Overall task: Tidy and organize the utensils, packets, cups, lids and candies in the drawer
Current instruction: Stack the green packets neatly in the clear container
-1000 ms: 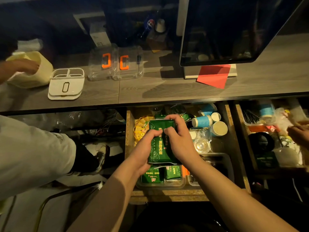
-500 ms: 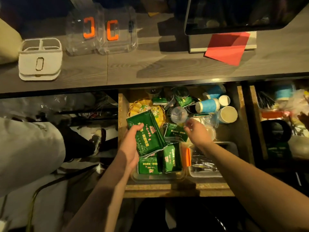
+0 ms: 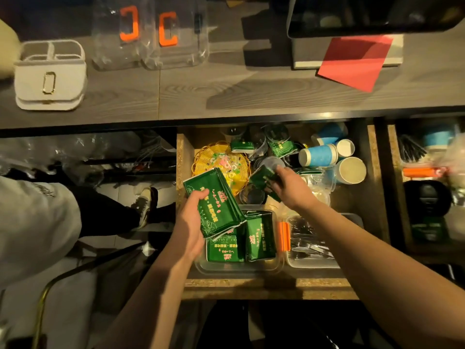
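The open wooden drawer holds green packets, cups, lids, candies and cutlery. My left hand grips a stack of green packets above a clear container where more green packets stand upright. My right hand is shut on a single green packet over the drawer's middle. A yellow basket with candies sits at the back left. Blue paper cups lie at the back right. More green packets lie at the back among clear lids.
A clear tray of metal cutlery with an orange clip sits at the front right. A second open drawer lies to the right. On the counter stand a white holder, clear containers and a red paper. Another person's leg is at left.
My right hand let go of the stack, reached to the drawer's middle and took hold of a single green packet. My left hand keeps the stack, tilted over the container.
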Demonstrator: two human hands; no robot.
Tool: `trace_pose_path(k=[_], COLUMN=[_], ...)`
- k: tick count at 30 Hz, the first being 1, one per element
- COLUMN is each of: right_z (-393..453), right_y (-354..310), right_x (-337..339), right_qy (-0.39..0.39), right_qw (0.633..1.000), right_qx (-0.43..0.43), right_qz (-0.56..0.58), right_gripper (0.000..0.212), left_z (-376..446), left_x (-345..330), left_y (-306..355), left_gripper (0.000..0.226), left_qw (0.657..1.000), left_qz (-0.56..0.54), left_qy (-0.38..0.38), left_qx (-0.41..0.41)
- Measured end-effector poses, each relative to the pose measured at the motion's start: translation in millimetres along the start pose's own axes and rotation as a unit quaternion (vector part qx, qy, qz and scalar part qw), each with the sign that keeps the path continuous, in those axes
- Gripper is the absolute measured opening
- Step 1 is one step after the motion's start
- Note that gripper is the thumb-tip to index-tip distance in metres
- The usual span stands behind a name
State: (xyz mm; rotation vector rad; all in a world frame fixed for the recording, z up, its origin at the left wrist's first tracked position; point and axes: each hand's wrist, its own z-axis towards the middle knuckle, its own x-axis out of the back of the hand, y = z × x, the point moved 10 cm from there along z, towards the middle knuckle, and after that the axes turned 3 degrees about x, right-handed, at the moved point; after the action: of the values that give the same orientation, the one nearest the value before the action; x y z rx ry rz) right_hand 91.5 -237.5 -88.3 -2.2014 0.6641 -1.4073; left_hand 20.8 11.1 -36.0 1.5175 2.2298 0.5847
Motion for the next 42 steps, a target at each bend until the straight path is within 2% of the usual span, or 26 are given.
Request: trace_pose_path(k=[2,4,6,7,10,12,14,16,17,18,22,23,25,27,29,30,33,36,42], right_z=[-15.9,-37.6,-60.7,-71.8,-102.4,-122.8,-138.9,-150.4,-154.7,-157.8,-167.2,-168.1,-167.1,-163.6,-158.8,-157.1,-158.5,-160.5,-161.6], right_y=[-8.7,-17.0,-33.1,-44.3,-79.3,-98.0,-113.9,-130.9,-139.9,-148.8,-187.6,-196.0,-209.5,-221.1,-233.1,-239.9,-262.7,-279.6,-292.3], right_x=[37.1,61.8,81.2,91.7,117.9,131.0,143.6,154.6,159.2,163.7,172.2,174.4,177.4,179.4,183.4,185.8,190.4,185.6,177.4], right_qy=[0.061,0.085,0.092,0.092,0.079,0.072,0.069,0.057,0.049,0.039,-0.078,-0.103,-0.134,-0.138,-0.111,-0.096,-0.061,-0.045,-0.042], right_qw=[0.988,0.934,0.873,0.863,0.868,0.845,0.824,0.816,0.821,0.834,0.898,0.911,0.927,0.947,0.973,0.979,0.98,0.973,0.962], right_qx=[-0.038,-0.091,-0.106,-0.096,-0.046,-0.035,-0.024,-0.001,0.011,0.026,0.099,0.11,0.114,0.114,0.134,0.146,0.189,0.224,0.268], right_qz=[0.14,0.334,0.467,0.487,0.489,0.528,0.562,0.575,0.569,0.55,0.421,0.383,0.332,0.269,0.153,0.104,0.019,-0.012,-0.014], right_gripper=[0.019,0.014,0.023,0.029,0.034,0.037,0.037,0.018,0.013,0.017,0.021,0.026,0.04,0.049,0.056,0.059,0.063,0.065,0.067], left_z=[-10.1,-22.7,-39.2,-44.8,-56.3,-53.7,-49.0,-71.3,-71.5,-70.6,-64.7,-57.2,-95.3,-139.2,-159.2,-163.5,-172.2,-165.1,-164.8], left_x=[1.3,0.8,-6.0,-7.5,-11.0,-9.9,-10.2,-18.1,-18.5,-18.9,-23.3,-22.4,-34.5,-48.4,-56.6,-58.1,-60.8,-57.2,-58.0], left_y=[6.9,17.4,28.9,32.9,40.5,42.1,40.6,49.9,49.8,49.9,46.7,46.5,61.7,75.8,77.5,75.5,70.5,70.3,77.2], left_gripper=[0.047,0.037,0.056,0.071,0.087,0.1,0.101,0.089,0.082,0.079,0.099,0.1,0.096,0.074,0.041,0.033,0.028,0.027,0.047], left_qw=[1.0,1.0,0.998,0.997,0.997,0.995,0.993,0.99,0.989,0.987,0.979,0.975,0.964,0.953,0.943,0.938,0.933,0.941,0.956], left_qz=[0.012,0.016,0.035,0.048,0.044,0.062,0.071,0.091,0.101,0.112,0.147,0.165,0.207,0.233,0.252,0.26,0.253,0.238,0.189], left_qy=[-0.012,-0.02,-0.039,-0.039,-0.053,-0.058,-0.085,-0.095,-0.095,-0.104,-0.139,-0.144,-0.163,-0.189,-0.214,-0.227,-0.256,-0.24,-0.213], left_qx=[0.005,-0.009,-0.029,-0.036,-0.042,-0.044,-0.047,-0.047,-0.05,-0.053,-0.034,-0.027,-0.026,-0.035,-0.033,-0.028,-0.017,-0.027,-0.072])
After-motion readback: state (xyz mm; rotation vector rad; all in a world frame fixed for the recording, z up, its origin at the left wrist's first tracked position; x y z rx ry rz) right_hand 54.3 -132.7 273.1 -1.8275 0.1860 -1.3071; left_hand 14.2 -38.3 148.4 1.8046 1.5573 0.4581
